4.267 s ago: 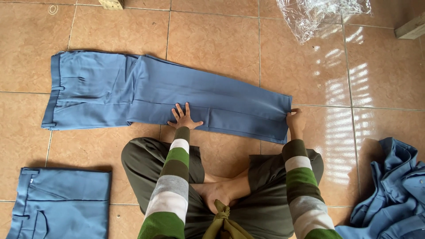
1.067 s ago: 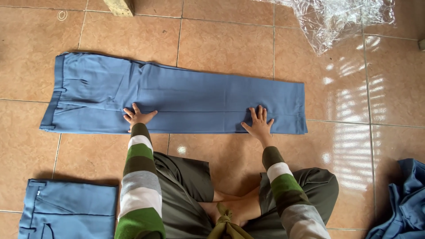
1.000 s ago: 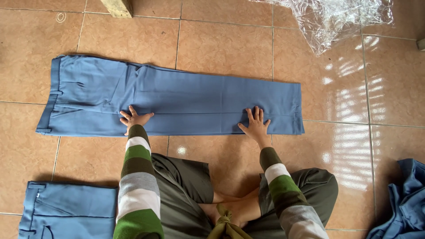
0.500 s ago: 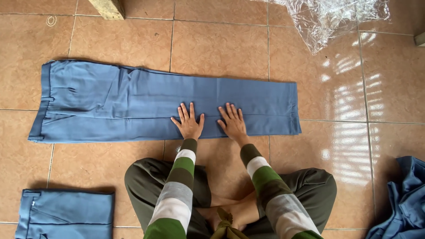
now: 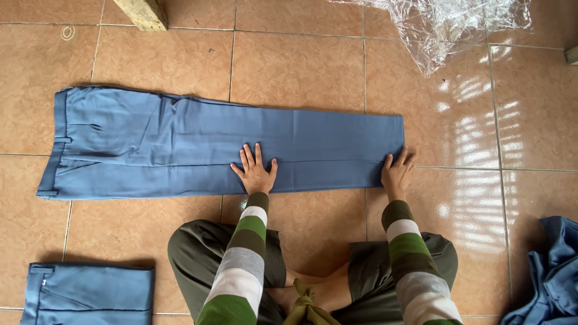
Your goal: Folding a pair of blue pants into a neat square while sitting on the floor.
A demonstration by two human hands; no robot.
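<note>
Blue woven cloth: a pair of long blue trousers [image 5: 198,147] lay flat on the floor across the middle of the frame, waistband toward the left edge, hems toward the right, one leg stacked on the other.
Floor: glossy tan ceramic tiles [image 5: 301,66] filled the view, with window glare on those at the right.
Left hand [image 5: 255,171]: it rested palm down, fingers spread wide, on the near edge of the trousers at centre frame; it pressed the cloth and gripped nothing.
Right hand [image 5: 397,173]: it lay at the lower right corner of the hems, fingers bent over the cloth edge; whether it pinched the fabric or only touched it could not be told.
Sleeves and legs: striped green, grey and white sleeves [image 5: 241,265] ran up from the bottom of the frame, over crossed legs in olive trousers [image 5: 198,253].
Work done, as judged: the legs appeared aligned and smoothed, with few wrinkles left; a folded blue garment [image 5: 90,295] of like cloth already sat at lower left.
Work left, as judged: the laid-out pair was at full length, no crosswise fold yet made; a crumpled blue heap [image 5: 551,277] at lower right looked unfolded.
Other items: clear crinkled plastic wrap [image 5: 445,24] lay at upper right, a pale wooden block [image 5: 141,13] at upper left.
</note>
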